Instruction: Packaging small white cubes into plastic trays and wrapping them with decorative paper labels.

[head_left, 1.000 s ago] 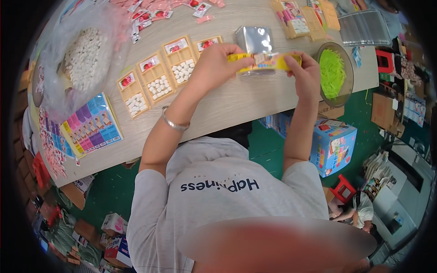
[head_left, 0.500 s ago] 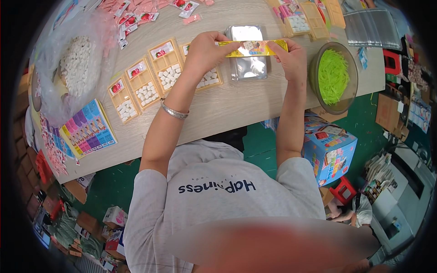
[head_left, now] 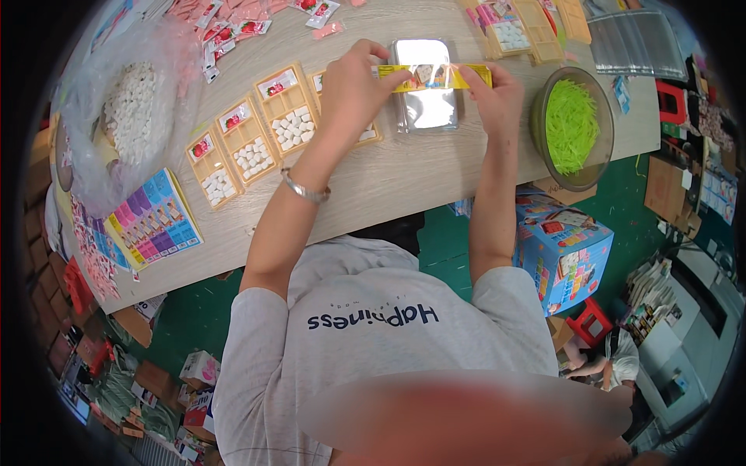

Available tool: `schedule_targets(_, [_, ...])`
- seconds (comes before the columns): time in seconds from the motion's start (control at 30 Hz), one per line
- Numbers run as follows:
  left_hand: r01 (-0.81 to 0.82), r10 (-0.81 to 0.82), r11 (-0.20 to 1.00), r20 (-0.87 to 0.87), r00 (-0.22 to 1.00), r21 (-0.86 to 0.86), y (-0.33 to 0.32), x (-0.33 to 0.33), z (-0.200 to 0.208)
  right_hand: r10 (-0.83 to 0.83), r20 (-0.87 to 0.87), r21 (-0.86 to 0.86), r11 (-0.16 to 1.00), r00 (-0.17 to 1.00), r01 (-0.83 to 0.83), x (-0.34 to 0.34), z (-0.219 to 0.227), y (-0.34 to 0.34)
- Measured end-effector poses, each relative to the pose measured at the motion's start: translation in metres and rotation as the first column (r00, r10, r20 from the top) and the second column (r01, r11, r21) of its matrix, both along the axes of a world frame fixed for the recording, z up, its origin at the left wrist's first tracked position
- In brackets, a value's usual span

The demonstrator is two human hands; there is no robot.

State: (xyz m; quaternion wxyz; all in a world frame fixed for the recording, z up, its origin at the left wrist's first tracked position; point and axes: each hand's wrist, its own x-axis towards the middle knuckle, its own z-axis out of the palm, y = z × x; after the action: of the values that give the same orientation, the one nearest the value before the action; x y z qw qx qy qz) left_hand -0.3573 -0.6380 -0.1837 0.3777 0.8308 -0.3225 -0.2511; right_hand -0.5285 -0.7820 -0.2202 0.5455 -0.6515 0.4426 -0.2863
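Observation:
A narrow yellow printed strip [head_left: 435, 77] is stretched sideways across a clear, shiny plastic box [head_left: 430, 113] on the table. My left hand [head_left: 356, 87] is closed at the strip's left end, its thumb pressed along it. At the other end, my right hand [head_left: 496, 95] pinches the strip between thumb and fingers. The box lies between both hands, partly covered by the strip. Left of it stands a row of tan compartment trays [head_left: 250, 138] holding white pellets and strawberry-printed sachets; my left hand and forearm hide part of the nearest one.
A bowl [head_left: 539, 144] of green shreds stands to the right. A clear bag [head_left: 85, 167] of white pellets and a colourful printed sheet [head_left: 159, 219] lie left. Pink sachets [head_left: 233, 17] are scattered at the back. More trays [head_left: 544, 48] and clear plastic lids [head_left: 639, 45] sit back right.
Both hands keep hold of the strip over the box, with only slight movement. The left hand's upper fingers are raised a little higher above the strip.

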Motion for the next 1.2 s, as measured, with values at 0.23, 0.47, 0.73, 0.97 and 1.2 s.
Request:
schedule_targets(0.23, [-0.027,-0.081,0.960,-0.368,0.926,-0.280,0.025,0.005,0.016,-0.026,0.310,-0.111,0.992,0.950,0.063,-0.006,0.039,0.037])
schedule_targets(0.47, [-0.200,-0.136,0.920,-0.755,0.642,-0.336,0.165,0.017,0.045,0.329,0.320,-0.057,0.943,0.888,-0.329,0.019,0.076,0.129])
schedule_targets(0.73, [-0.576,0.507,0.817,-0.428,0.748,-0.040,0.306,0.115,-0.001,0.568,-0.109,-0.264,0.775,0.816,-0.575,0.184,0.023,0.257])
schedule_targets(0.97, [-0.527,0.522,0.848,0.081,0.849,0.055,0.311,0.140,-0.036,0.484,-0.390,-0.453,0.640,0.784,-0.621,0.228,-0.004,0.282])
schedule_targets(1.2, [-0.508,0.464,0.843,0.237,0.853,0.176,0.333,0.096,-0.032,0.427,-0.630,-0.472,0.453,0.649,-0.756,0.206,0.014,0.312])
